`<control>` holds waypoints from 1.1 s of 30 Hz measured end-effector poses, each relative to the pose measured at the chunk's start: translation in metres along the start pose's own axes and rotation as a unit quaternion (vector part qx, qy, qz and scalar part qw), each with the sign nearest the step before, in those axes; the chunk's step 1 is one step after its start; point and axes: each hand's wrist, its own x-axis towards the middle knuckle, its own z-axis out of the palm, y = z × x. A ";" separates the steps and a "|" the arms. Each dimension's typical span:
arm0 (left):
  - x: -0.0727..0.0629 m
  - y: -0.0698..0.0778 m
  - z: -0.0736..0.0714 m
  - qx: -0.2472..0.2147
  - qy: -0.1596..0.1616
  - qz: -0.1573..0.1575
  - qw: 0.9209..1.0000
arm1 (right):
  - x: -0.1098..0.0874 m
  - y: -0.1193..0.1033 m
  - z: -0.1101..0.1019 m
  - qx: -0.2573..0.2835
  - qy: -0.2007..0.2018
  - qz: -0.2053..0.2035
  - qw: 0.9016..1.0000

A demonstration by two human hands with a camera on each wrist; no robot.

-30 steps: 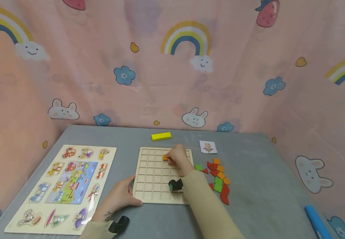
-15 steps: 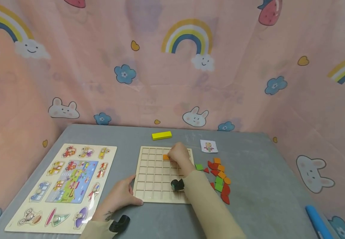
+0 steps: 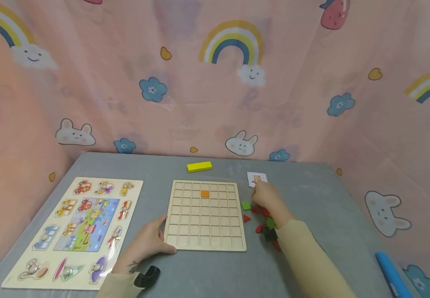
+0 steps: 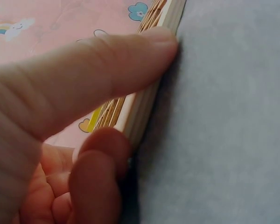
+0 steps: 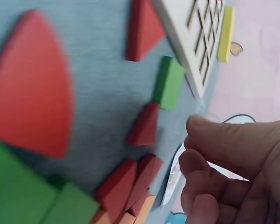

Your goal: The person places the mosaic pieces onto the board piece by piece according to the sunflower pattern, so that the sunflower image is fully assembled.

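Observation:
My left hand (image 3: 151,236) holds the near left corner of a wooden grid board (image 3: 211,244). In the left wrist view the thumb (image 4: 144,51) lies on the board's edge, with the fingers bent beside it. One orange square block (image 3: 205,193) sits in a cell of the board's upper part. My right hand (image 3: 271,200) hovers over the loose pieces, its fingertips overlapping the lower edge of a small picture card (image 3: 253,176). In the right wrist view thumb and forefinger are apart with nothing between them. A green block (image 5: 169,83) and red pieces (image 5: 144,123) lie close by.
A picture knob puzzle (image 3: 133,194) lies on the left of the grey table. Behind the grid board is a yellow bar (image 3: 199,167). A blue cylindrical object (image 3: 391,271) lies at the right edge. Patterned pink cloth (image 3: 297,124) surrounds the table.
My right hand has let go of the orange square on the board and moved right, over the loose pieces near the card. The left hand keeps its hold on the board.

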 end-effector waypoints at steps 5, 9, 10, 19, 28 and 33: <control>-0.001 0.001 -0.001 0.000 0.003 0.002 1.000 | -0.014 0.000 0.008 -0.043 -0.019 0.027 0.999; -0.001 0.001 -0.001 0.002 0.003 0.002 1.000 | -0.016 -0.002 0.015 -0.057 -0.025 0.056 0.996; -0.001 0.001 -0.001 0.003 0.003 0.003 1.000 | -0.016 -0.002 0.016 -0.056 -0.025 0.062 0.996; -0.001 -0.001 -0.001 0.003 0.002 0.011 1.000 | -0.015 -0.003 0.015 0.002 -0.027 0.054 0.998; -0.001 0.000 -0.002 0.007 0.001 0.003 1.000 | 0.010 -0.060 -0.001 0.191 -0.055 -0.085 0.976; -0.001 0.000 -0.003 0.004 -0.001 0.009 1.000 | 0.031 -0.101 0.008 0.156 -0.091 -0.121 0.976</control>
